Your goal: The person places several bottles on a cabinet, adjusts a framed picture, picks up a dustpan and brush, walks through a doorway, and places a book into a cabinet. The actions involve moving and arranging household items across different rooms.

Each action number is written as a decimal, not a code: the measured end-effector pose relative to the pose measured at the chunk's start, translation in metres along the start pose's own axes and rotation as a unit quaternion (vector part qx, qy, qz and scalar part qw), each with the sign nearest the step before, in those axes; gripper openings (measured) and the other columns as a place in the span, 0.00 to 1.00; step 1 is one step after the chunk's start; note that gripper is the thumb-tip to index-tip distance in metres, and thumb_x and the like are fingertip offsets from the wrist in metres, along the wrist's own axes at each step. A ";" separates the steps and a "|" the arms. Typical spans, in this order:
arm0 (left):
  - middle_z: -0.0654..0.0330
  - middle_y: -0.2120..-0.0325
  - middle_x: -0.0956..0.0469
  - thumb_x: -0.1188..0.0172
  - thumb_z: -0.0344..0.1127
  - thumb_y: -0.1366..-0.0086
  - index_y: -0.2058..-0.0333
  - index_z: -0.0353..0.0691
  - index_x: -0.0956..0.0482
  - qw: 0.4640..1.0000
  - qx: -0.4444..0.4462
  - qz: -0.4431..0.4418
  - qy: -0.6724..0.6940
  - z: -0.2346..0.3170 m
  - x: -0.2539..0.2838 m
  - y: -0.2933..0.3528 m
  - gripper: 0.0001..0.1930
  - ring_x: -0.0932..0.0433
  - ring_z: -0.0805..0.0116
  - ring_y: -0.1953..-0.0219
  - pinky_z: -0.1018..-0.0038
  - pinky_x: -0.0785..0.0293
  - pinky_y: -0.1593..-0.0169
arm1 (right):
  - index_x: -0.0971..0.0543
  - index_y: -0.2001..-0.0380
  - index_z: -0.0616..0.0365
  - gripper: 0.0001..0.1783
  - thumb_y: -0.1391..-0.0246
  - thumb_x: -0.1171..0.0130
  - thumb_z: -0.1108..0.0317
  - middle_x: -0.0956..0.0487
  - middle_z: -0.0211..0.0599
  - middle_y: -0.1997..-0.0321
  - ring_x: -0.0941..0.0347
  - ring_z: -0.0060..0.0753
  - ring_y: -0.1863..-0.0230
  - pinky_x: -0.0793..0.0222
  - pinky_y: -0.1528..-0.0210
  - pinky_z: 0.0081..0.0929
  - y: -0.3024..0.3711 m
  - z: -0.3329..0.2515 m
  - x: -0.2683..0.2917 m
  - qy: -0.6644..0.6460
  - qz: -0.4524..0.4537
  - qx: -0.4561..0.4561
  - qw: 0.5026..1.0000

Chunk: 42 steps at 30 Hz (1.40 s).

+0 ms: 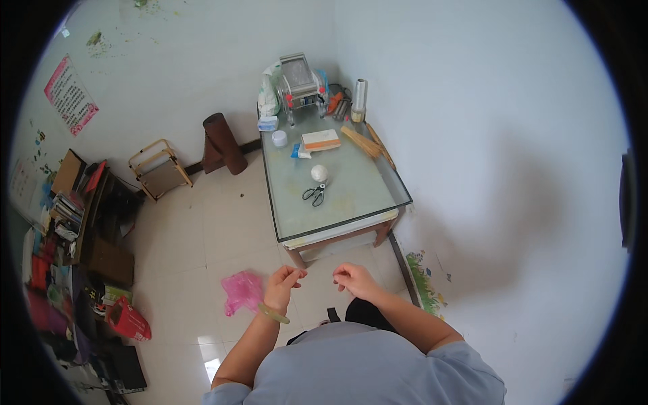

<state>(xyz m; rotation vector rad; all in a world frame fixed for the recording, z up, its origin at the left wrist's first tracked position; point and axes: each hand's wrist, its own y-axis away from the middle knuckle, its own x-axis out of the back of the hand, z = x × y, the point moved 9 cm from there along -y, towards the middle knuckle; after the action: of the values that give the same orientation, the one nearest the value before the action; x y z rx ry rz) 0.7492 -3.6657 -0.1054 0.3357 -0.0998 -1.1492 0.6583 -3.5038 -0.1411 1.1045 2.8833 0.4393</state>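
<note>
My left hand (284, 283), with a pale bangle (273, 313) on its wrist, hovers in front of the table's near edge, fingers drawn together in a pinch. Level with it, a short gap to the right, my right hand (355, 280) has its fingers curled and pinched too. Whether anything thin sits in either pinch is too small to make out. Beyond both hands, on the glass-topped table (337, 214), lie dark-handled scissors (315, 195). A white ball (319, 173), perhaps wound string, rests just behind the scissors. Neither hand touches the table.
Farther back are a white-and-orange box (320, 140), a small round tub (279, 138), a bundle of straw-coloured sticks (362, 142), a clear-film roll (360, 100) and a metal roller machine (302, 81). On the floor are a pink plastic bag (242, 292) and a brown roll (226, 143).
</note>
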 end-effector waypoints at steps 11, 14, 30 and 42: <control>0.59 0.67 0.21 0.46 0.34 0.40 0.67 0.36 0.24 0.984 0.103 0.143 -0.016 -0.006 0.044 -0.164 0.08 0.25 0.72 0.61 0.75 0.30 0.60 | 0.27 0.66 0.59 0.11 0.45 0.46 0.63 0.22 0.38 0.68 0.26 0.27 0.73 0.33 0.73 0.22 -0.285 0.038 0.120 -0.288 0.056 -0.129 0.947; 0.59 0.67 0.21 0.46 0.34 0.39 0.67 0.36 0.25 0.979 0.135 0.147 -0.042 0.015 0.026 -0.218 0.07 0.25 0.72 0.61 0.75 0.30 0.60 | 0.28 0.65 0.60 0.12 0.46 0.46 0.62 0.21 0.38 0.67 0.24 0.28 0.72 0.33 0.74 0.22 -0.367 0.044 0.151 -0.308 0.055 -0.135 0.940; 0.58 0.65 0.22 0.46 0.34 0.38 0.66 0.34 0.26 0.956 0.221 0.192 -0.009 -0.010 0.028 -0.391 0.09 0.26 0.71 0.60 0.75 0.30 0.57 | 0.33 0.53 0.65 0.19 0.45 0.48 0.66 0.27 0.45 0.62 0.22 0.40 0.72 0.32 0.76 0.29 -0.672 0.179 0.203 -0.392 0.249 -0.257 0.847; 0.58 0.66 0.22 0.45 0.33 0.40 0.67 0.33 0.25 0.929 0.278 0.244 -0.010 -0.023 0.042 -0.401 0.08 0.26 0.71 0.61 0.74 0.30 0.57 | 0.28 0.64 0.62 0.11 0.45 0.45 0.65 0.23 0.37 0.72 0.23 0.33 0.75 0.37 0.79 0.24 -0.723 0.204 0.192 -0.507 0.324 -0.246 0.760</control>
<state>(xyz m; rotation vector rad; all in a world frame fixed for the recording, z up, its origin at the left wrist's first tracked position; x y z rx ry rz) 0.4205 -3.8454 -0.2562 0.7558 -0.5060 -0.6088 0.0680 -3.8385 -0.5161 1.5292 1.3131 0.3817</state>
